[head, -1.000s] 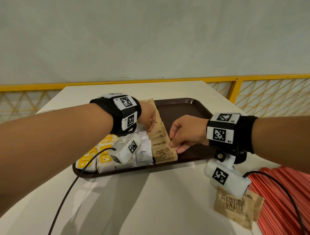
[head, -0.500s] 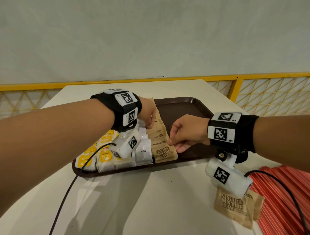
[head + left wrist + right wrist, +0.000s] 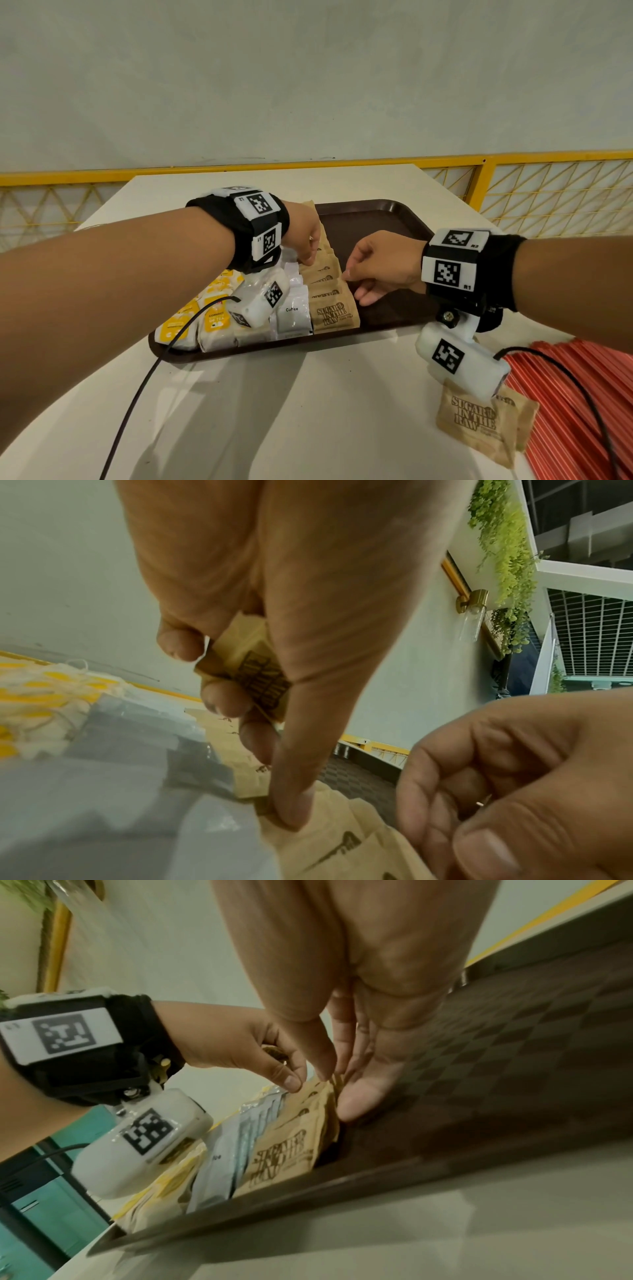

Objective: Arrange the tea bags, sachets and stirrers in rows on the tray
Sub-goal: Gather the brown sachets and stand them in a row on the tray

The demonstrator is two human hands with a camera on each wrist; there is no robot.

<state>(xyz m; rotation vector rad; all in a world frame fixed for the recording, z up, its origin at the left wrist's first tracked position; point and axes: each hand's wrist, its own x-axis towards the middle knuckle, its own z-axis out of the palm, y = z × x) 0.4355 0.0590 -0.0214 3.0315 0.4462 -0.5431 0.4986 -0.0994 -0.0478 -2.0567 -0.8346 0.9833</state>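
Observation:
A brown tray [image 3: 376, 219] holds rows of yellow tea bags [image 3: 191, 318], white coffee sachets [image 3: 291, 308] and brown sugar sachets [image 3: 329, 284]. My left hand [image 3: 310, 260] hovers over the far part of the sugar row. Its curled fingers grip a spare sugar sachet [image 3: 253, 669], and one fingertip presses on the row. My right hand [image 3: 352, 284] is at the row's right edge, where thumb and forefinger [image 3: 325, 1074] pinch the edge of a sugar sachet [image 3: 322, 1093]. Two loose sugar sachets [image 3: 479, 421] and a bundle of red stirrers [image 3: 575, 411] lie on the table at the lower right.
The tray's right half [image 3: 394, 308] is bare brown surface. The white table [image 3: 274, 411] ends at a yellow railing [image 3: 496, 161] along the wall. A black cable [image 3: 137, 394] from the left wrist camera trails across the table in front of the tray.
Almost nothing has moved. Both hands stay at the sugar row, with only small shifts of the fingers.

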